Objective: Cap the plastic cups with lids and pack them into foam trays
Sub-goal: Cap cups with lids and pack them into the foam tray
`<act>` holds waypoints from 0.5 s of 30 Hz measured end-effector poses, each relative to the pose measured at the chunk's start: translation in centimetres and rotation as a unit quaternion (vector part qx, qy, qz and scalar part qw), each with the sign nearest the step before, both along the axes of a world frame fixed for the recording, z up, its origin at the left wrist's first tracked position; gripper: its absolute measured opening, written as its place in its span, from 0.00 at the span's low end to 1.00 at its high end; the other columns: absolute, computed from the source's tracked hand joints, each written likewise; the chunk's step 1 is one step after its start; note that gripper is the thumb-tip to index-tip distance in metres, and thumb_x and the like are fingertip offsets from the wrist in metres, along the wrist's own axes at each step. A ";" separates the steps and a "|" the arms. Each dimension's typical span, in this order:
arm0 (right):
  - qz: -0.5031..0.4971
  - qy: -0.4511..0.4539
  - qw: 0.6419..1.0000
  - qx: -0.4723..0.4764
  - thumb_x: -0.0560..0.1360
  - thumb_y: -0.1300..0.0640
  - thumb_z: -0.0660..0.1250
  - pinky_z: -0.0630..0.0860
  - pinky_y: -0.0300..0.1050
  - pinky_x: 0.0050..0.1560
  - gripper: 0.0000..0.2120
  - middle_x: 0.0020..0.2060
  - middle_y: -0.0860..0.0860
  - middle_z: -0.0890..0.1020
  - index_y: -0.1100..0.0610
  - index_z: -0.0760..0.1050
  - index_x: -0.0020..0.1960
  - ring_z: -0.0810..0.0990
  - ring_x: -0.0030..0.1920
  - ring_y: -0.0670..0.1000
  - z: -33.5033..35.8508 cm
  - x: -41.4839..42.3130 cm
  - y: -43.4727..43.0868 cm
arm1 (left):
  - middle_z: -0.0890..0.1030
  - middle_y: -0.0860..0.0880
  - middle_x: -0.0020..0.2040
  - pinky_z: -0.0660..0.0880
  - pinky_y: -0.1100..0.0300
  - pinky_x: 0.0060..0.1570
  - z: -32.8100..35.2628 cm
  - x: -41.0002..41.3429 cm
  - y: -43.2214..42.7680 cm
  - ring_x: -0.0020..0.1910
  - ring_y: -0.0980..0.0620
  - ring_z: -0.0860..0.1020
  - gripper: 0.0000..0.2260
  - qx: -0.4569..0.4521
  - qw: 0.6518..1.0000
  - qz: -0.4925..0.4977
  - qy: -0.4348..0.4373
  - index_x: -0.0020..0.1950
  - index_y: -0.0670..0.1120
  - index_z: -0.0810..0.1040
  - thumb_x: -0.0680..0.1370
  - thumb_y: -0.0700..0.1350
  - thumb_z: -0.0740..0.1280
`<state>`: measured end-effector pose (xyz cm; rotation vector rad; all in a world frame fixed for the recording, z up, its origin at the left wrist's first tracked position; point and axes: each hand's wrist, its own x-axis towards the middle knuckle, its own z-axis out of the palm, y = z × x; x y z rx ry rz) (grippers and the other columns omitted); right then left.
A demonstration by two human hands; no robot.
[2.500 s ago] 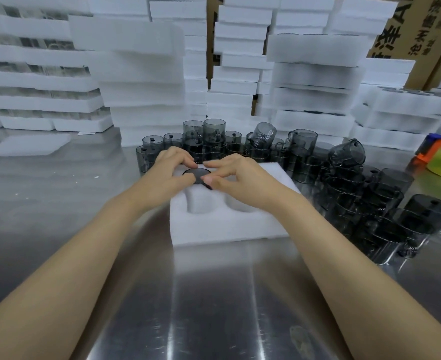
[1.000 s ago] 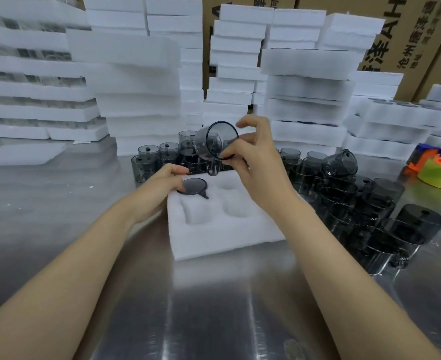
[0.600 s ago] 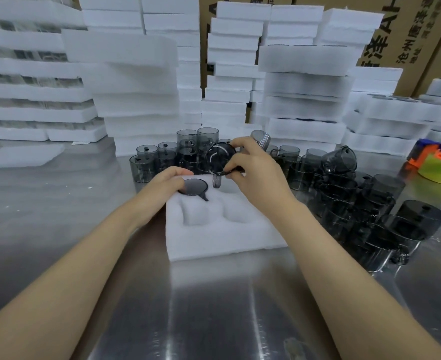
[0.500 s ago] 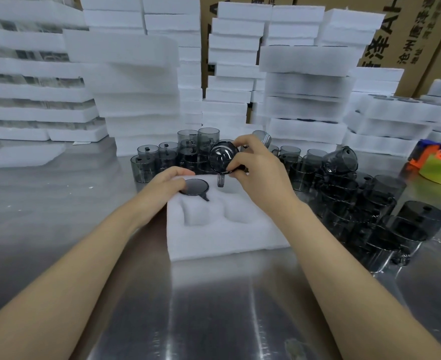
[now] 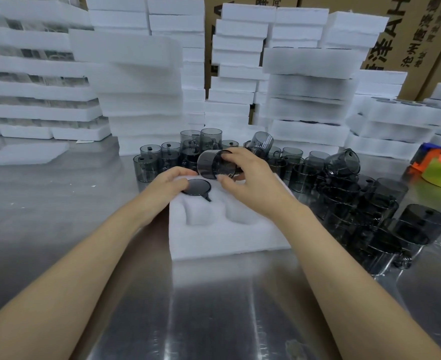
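Right hand [image 5: 250, 183] grips a tilted cup [image 5: 211, 165], one o'clock from the left hand [image 5: 167, 187] pinching the capped cup [image 5: 196, 187]. Tilted cup sits lower than before.

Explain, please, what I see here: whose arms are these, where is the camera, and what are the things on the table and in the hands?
There is no machine here: a person works with bare hands. The one picture comes from a camera worn on the head, looking forward and down, so both arms reach in from the bottom edge. The right hand grips a grey cup, tilted on its side, over the far part of a foam tray. The left hand touches a dark lid that sits on the tray's far left part; whether it pinches the lid I cannot tell. The two near pockets are empty. The tray lies on a metal table. Many loose cups stand or lie behind and to the right of it. Farther back are foam stacks and boxes.
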<state>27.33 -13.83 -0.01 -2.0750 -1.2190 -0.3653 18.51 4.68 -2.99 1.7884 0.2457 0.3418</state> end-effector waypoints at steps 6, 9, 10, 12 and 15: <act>-0.034 0.011 0.997 0.062 0.68 0.47 0.75 0.75 0.44 0.56 0.26 0.56 0.48 0.77 0.59 0.76 0.62 0.75 0.56 0.46 0.1 0.2 0.1 | 0.85 0.50 0.47 0.76 0.60 0.45 0.1 -0.2 -0.1 0.43 0.54 0.82 0.12 0.007 1.000 0.002 0.001 0.54 0.51 0.79 0.76 0.39 0.62; -0.054 0.025 0.994 0.094 0.69 0.46 0.73 0.68 0.30 0.44 0.19 0.47 0.42 0.76 0.51 0.73 0.56 0.73 0.43 0.37 0.2 0.1 -0.1 | 0.84 0.48 0.49 0.76 0.55 0.49 0.0 -0.2 0.0 0.44 0.53 0.82 0.12 0.001 1.000 0.002 0.002 0.54 0.51 0.80 0.76 0.39 0.62; -0.051 0.039 0.994 0.085 0.69 0.46 0.72 0.66 0.27 0.42 0.20 0.46 0.41 0.75 0.49 0.70 0.57 0.72 0.42 0.37 0.1 0.0 -0.2 | 0.84 0.48 0.49 0.76 0.55 0.49 0.0 -0.1 0.0 0.44 0.52 0.82 0.12 0.003 1.000 0.003 0.002 0.54 0.51 0.80 0.75 0.39 0.62; -0.037 0.071 0.995 0.055 0.70 0.45 0.70 0.65 0.26 0.43 0.26 0.47 0.40 0.73 0.47 0.66 0.64 0.71 0.46 0.39 0.0 -0.1 -0.3 | 0.84 0.47 0.49 0.76 0.54 0.49 -0.1 -0.1 0.1 0.45 0.52 0.82 0.12 0.005 1.000 0.001 0.001 0.54 0.51 0.80 0.75 0.40 0.62; -0.033 0.090 0.995 0.021 0.71 0.44 0.68 0.67 0.32 0.50 0.33 0.53 0.45 0.74 0.45 0.61 0.73 0.72 0.56 0.46 0.1 -0.1 -0.4 | 0.84 0.47 0.49 0.76 0.53 0.50 -0.1 -0.1 0.1 0.45 0.52 0.82 0.12 -0.001 1.000 0.001 0.003 0.53 0.51 0.80 0.73 0.41 0.63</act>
